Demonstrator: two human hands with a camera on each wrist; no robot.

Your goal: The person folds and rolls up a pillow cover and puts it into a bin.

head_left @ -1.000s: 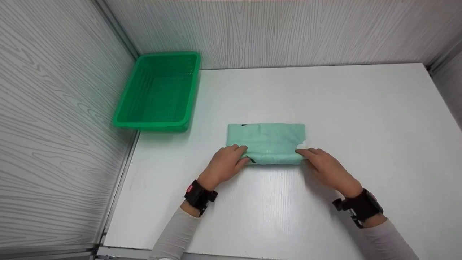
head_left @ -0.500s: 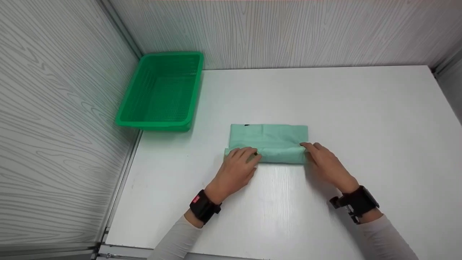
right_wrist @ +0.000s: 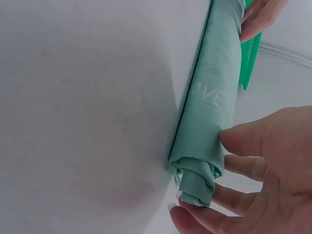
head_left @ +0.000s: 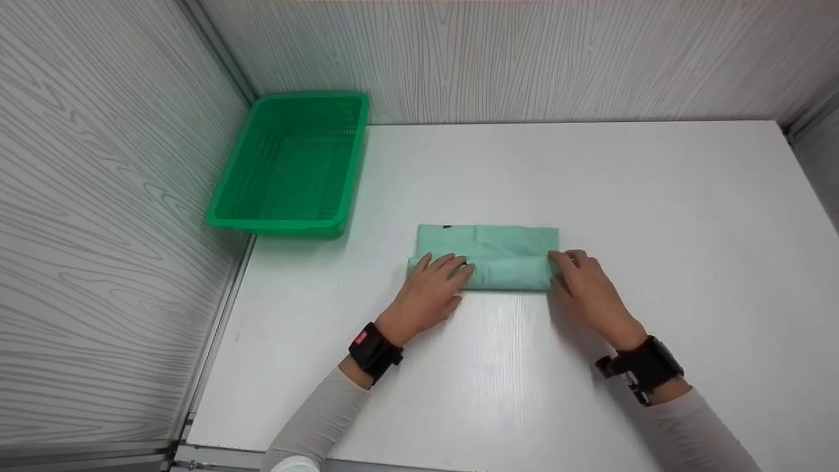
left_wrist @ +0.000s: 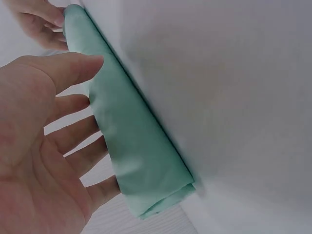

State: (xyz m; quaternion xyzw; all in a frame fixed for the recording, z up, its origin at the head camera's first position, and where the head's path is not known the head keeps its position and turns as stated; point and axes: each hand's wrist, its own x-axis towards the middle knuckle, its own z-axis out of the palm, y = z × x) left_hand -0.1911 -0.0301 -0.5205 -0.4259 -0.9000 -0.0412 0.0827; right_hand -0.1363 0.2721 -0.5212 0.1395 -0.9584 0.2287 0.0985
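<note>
While half rolled, green cloth (head_left: 488,259) between left hand (head_left: 432,288), right hand (head_left: 586,285)

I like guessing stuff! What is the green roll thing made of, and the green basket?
The green roll looks like soft woven cloth, matte: it wrinkles, bends and shows layered folds at its end in the right wrist view. The green basket looks like hard moulded plastic, slightly shiny, with slotted walls and a stiff rim. Both are guesses from looks.
</note>
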